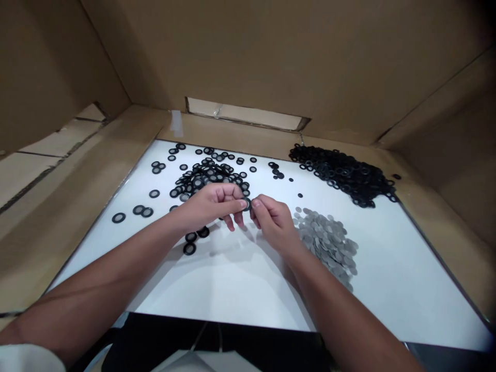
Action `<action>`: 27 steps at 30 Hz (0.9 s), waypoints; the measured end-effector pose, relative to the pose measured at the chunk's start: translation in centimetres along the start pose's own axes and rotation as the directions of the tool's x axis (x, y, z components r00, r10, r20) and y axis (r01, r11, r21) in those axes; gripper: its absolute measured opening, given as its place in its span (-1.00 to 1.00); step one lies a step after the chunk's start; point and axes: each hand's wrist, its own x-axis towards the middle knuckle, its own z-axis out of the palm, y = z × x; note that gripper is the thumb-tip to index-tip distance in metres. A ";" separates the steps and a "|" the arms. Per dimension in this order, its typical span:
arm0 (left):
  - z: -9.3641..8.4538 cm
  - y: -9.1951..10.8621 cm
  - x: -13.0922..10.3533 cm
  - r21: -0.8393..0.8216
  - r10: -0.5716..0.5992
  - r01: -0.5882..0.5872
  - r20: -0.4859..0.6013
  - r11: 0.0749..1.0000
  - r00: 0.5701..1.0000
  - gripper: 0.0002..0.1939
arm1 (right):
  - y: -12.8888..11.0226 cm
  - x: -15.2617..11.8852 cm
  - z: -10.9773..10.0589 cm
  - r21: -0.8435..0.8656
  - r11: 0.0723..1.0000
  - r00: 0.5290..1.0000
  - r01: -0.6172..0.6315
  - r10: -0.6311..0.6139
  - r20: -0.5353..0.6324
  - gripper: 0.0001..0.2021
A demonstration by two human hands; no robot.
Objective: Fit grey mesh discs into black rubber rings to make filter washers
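Both forearms reach in from the near edge of the white desk [217,279] and meet above its middle, wrists angled toward each other. The left hand [211,206] is curled, thumb and forefinger pinched on a small black ring [247,203], the other fingers folded under. The right hand [273,219] comes in from the other side, its fingertips [256,203] closed against the same ring, so the two hands hold it between them just above the desk. Whether the ring already carries a grey disc cannot be made out; the fingers cover most of it. Behind the left hand lies a spread of filled rings [205,175], partly hidden by the knuckles. A pile of grey mesh discs [329,243] sits just beside the right wrist, and a heap of plain black rings [344,173] lies at the far right corner. Cardboard walls [271,57] close in the desk.
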 end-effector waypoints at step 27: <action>-0.1 0.2 -0.1 -0.173 -0.184 0.199 0.101 0.964 0.978 -0.77 | 0.7 0.3 -0.2 -0.005 0.999 0.997 -0.053 0.053 0.048 -0.60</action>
